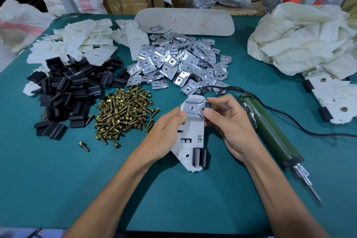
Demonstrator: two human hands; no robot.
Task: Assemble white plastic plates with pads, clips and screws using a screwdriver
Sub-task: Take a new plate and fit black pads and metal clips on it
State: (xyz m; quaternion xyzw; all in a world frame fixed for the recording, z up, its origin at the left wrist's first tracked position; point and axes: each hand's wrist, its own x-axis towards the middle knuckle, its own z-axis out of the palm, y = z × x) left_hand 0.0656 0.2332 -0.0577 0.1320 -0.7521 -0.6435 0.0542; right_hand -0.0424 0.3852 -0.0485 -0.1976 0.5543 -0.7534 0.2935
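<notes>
- The white plate (190, 137) in work sits at the centre of the green table (173, 189), lifted slightly in both hands, its long axis running twelve to six o'clock.
- The left hand (166, 129) grips the plate's nine o'clock edge, thumb pressed on the metal clip (193, 109) lying over the twelve o'clock end.
- The right hand (228, 121) pinches the clip's three o'clock edge narrowly between thumb and forefinger, beside a black pad (207, 104) there.
- A second pad (200, 157) is already fitted at the six o'clock end.
- The clip's hole looks empty, so the screws are judged still to come.
- The screwdriver (274, 135) lies untouched at three o'clock and the screw pile (123, 110) at nine.
- A finished plate (332, 100) rests further out at three o'clock.
- Large heaps of plates (83, 40), pads (65, 91) and clips (179, 62) at ten to twelve suggest much work remains.
</notes>
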